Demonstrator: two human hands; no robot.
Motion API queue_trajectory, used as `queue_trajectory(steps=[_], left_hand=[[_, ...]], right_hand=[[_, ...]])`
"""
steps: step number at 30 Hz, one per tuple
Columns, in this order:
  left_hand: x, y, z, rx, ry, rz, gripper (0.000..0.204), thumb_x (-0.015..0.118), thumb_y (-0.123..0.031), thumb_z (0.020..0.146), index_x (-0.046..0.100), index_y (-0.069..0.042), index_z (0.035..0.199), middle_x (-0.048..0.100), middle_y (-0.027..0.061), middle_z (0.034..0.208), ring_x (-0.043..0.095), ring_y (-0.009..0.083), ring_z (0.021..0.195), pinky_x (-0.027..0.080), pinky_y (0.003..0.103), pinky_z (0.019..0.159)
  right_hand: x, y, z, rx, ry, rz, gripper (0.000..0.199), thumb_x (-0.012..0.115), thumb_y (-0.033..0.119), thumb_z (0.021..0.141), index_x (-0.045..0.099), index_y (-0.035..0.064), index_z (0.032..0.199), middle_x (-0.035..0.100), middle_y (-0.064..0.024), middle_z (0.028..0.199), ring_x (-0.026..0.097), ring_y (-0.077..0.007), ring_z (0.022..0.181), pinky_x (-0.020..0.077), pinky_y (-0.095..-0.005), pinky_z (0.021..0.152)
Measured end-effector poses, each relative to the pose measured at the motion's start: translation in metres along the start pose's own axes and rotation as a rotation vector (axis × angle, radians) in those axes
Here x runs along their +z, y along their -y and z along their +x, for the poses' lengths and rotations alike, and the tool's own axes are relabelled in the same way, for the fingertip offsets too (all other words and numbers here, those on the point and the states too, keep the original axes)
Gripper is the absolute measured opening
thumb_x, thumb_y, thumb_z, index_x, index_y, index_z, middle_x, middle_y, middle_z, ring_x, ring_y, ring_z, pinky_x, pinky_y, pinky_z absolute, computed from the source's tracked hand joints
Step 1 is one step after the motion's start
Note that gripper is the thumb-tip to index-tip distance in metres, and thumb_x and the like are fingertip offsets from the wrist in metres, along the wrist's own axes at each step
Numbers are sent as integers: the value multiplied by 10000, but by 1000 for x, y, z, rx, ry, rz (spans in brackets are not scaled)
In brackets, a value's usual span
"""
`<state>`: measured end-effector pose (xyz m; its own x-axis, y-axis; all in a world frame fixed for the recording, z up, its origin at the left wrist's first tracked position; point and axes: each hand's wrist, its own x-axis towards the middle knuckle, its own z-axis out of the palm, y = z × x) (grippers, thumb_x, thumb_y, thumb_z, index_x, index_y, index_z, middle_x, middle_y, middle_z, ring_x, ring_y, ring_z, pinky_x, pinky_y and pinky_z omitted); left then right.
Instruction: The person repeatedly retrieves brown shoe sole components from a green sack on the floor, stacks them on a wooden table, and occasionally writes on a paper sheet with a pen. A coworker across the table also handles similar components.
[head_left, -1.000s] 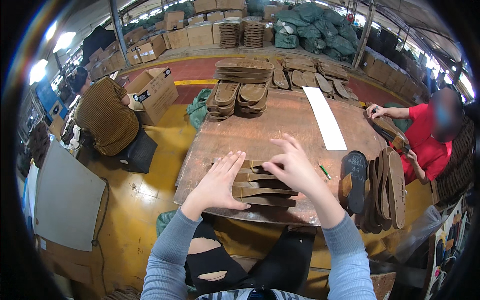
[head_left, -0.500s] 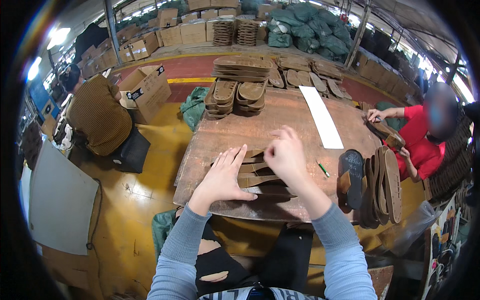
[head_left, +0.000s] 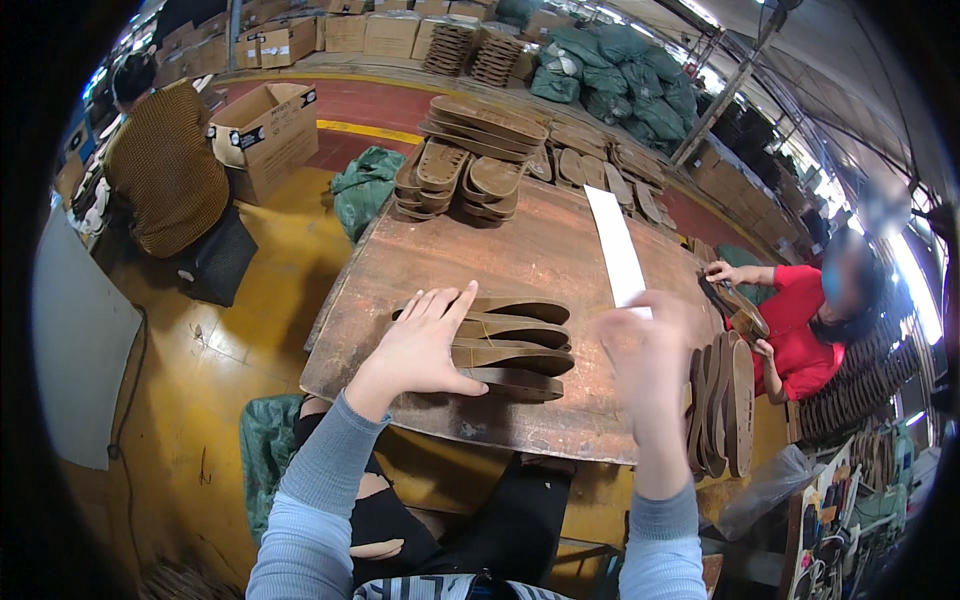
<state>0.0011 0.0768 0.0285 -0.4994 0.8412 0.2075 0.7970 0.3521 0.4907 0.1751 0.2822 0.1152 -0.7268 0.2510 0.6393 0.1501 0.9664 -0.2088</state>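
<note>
Several brown shoe soles (head_left: 515, 356) stand on edge side by side near the front of the wooden table. Across their left ends lies my left hand (head_left: 425, 340), palm down, with its fingers stretched and its thumb apart. My right hand (head_left: 650, 350) is over the table to the right of these soles, apart from them. Motion smears its fingers, so what it holds, if anything, does not show. Just right of that hand stands another row of brown soles (head_left: 738, 405) at the table's right edge.
Piles of soles (head_left: 485, 125) cover the far side of the wooden table (head_left: 400, 270). A white strip (head_left: 615, 245) lies toward the right. Opposite, a person in red (head_left: 800, 330) holds a sole. On the left, another person (head_left: 165, 170) sits by an open carton (head_left: 262, 140).
My right hand has left the soles and moved right, now hiding the green pen and dark sole seen before. My left hand stays on the soles. The whole view has shifted and tilted.
</note>
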Motion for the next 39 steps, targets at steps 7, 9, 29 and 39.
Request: queue_trajectory(steps=[7,9,29,39], left_hand=[[1,-1,-1,2,-28,-3,1241,826,-556,566,239,-52,1536,409,232,1425,373,382,1363,243,489,1179],[1,-1,-2,-9,-24,1,1237,829,-559,565,247,-59,1535,408,230,1427,371,379,1365,245,489,1178],[1,-2,-10,-9,-26,-25,1196,834,-544,594,259,-87,1538,387,232,1440,344,407,1367,226,512,1176],[-4,8,-5,77,76,-25,1203,810,-381,572,185,-105,1562,344,254,1457,310,435,1381,189,531,1182]], right_hand=[[76,57,20,49,511,46,107,779,166,736,752,66,759,642,-123,868,549,-332,931,467,-396,885],[81,60,22,54,508,-40,111,775,169,731,750,62,743,657,-146,822,566,-350,905,489,-410,847],[-32,-71,-3,454,-83,-716,85,668,95,767,666,10,771,590,-146,861,573,-343,896,495,-466,793],[42,52,-44,-12,159,361,102,769,97,765,712,36,824,574,-88,777,561,-252,760,462,-365,690]])
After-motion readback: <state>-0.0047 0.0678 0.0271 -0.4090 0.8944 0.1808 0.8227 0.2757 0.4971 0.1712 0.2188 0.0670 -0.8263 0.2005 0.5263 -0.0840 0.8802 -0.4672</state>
